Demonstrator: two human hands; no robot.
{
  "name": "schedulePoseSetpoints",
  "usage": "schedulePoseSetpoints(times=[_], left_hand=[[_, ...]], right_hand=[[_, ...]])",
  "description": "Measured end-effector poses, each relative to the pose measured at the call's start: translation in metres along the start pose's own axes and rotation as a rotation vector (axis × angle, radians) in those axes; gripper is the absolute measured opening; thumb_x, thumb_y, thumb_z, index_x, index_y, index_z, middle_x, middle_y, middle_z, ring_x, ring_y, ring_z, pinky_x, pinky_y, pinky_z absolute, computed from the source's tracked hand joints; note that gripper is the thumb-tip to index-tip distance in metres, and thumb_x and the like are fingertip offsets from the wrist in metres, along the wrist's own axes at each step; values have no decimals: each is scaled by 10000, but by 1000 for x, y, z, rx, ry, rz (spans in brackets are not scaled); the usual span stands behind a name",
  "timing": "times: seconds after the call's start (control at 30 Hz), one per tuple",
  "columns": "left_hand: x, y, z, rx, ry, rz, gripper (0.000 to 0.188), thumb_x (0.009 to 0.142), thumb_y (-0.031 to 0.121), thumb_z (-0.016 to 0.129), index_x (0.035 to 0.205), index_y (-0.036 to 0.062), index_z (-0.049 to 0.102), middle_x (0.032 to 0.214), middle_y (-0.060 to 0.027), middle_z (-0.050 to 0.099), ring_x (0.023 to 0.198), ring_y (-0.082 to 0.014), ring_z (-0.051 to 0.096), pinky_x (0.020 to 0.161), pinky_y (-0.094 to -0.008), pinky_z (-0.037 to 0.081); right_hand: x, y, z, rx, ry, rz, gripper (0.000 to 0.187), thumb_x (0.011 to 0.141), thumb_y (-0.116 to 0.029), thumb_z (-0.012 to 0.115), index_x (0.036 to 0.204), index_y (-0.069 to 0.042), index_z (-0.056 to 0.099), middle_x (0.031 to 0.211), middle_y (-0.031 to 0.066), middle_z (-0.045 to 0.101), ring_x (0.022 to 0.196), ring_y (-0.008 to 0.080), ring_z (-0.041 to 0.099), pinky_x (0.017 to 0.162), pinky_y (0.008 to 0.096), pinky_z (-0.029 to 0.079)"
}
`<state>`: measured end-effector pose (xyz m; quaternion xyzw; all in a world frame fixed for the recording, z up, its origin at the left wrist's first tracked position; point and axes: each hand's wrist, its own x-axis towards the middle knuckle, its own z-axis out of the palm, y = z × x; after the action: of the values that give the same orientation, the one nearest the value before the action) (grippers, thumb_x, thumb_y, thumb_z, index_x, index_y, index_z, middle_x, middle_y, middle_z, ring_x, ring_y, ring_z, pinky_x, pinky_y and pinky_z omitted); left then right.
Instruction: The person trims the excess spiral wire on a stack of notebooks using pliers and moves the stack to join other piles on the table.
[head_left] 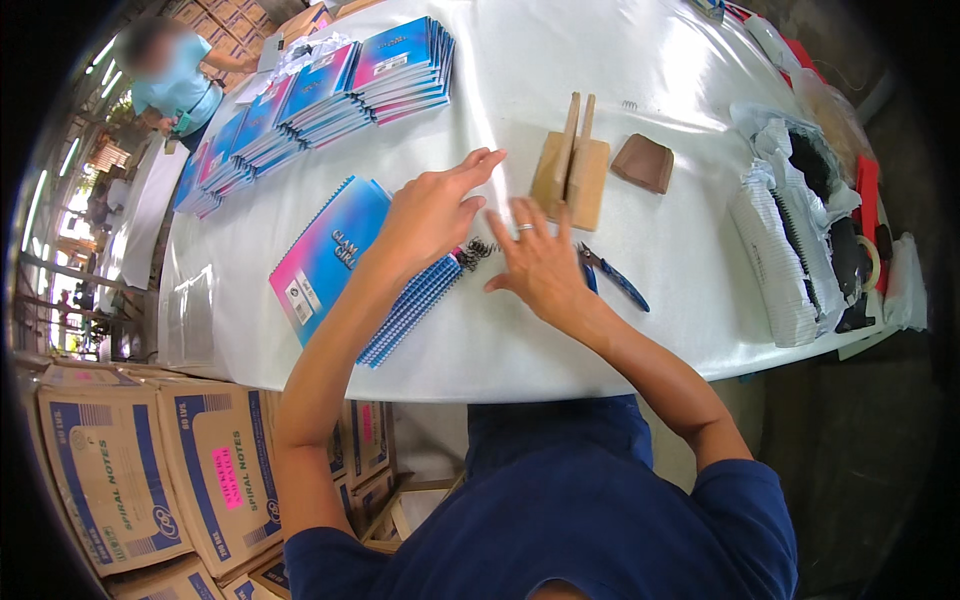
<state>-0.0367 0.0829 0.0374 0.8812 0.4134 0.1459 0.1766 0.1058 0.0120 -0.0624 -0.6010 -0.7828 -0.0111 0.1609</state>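
Wrist bent, the left hand hangs empty, fingers extended, by spiral notebooks; the right hand, palm down, splays empty near a wooden stand.

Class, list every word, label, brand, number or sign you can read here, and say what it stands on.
Wording is not copied here.
Front notebook: large cover lettering, legible.
White label on that notebook: too small to read.
Left front carton and right front carton: blue and green lettering, legible.
Pink sticker on the right carton: dark lettering, legible.
Other pink stickers: too small to read.
Stacked notebooks: cover lettering, too small to read.
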Motion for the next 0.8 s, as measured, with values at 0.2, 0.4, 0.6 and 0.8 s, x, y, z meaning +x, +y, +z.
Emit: schedulePoseSetpoints(times=[0.2, 0.4, 0.6, 0.8], left_hand=[[-45, 11, -7, -121, 203, 36, 569, 840, -8, 611, 1374, 139, 479, 1348, -141, 526, 1187, -311, 555, 957, -339, 460], [-88, 13, -2, -149, 473, -6, 438, 829, -56, 616, 1258, 32, 589, 1289, -125, 594, 1191, -217, 573, 977, -305, 444], [-143, 14, 26, -121, 709, -57, 419, 844, -132, 528, 1257, -67, 559, 1250, -158, 615, 1167, -220, 582, 984, -319, 436], [-214, 7, 102, -37, 631, -156, 328, 864, -155, 461, 1145, -86, 616, 1198, -222, 621, 1181, -371, 565, 1035, -465, 394]], right_hand=[[22, 0, 55, 107, -25, -385, 483, 834, -394, 642, 1192, -88, 536, 1168, 99, 506, 1175, 263, 472, 849, 410, 457], [18, 9, 59, 131, 14, -536, 234, 897, -265, 563, 922, -35, 530, 917, 147, 558, 646, 252, 636, 513, 382, 525], [9, 53, -18, 342, 203, -277, 149, 847, -148, 621, 879, -40, 523, 873, 142, 538, 612, 318, 593, 509, 385, 509], [20, 195, -189, 120, 519, -45, 169, 841, -146, 645, 935, -16, 591, 880, 156, 604, 737, 336, 607, 645, 382, 494]])
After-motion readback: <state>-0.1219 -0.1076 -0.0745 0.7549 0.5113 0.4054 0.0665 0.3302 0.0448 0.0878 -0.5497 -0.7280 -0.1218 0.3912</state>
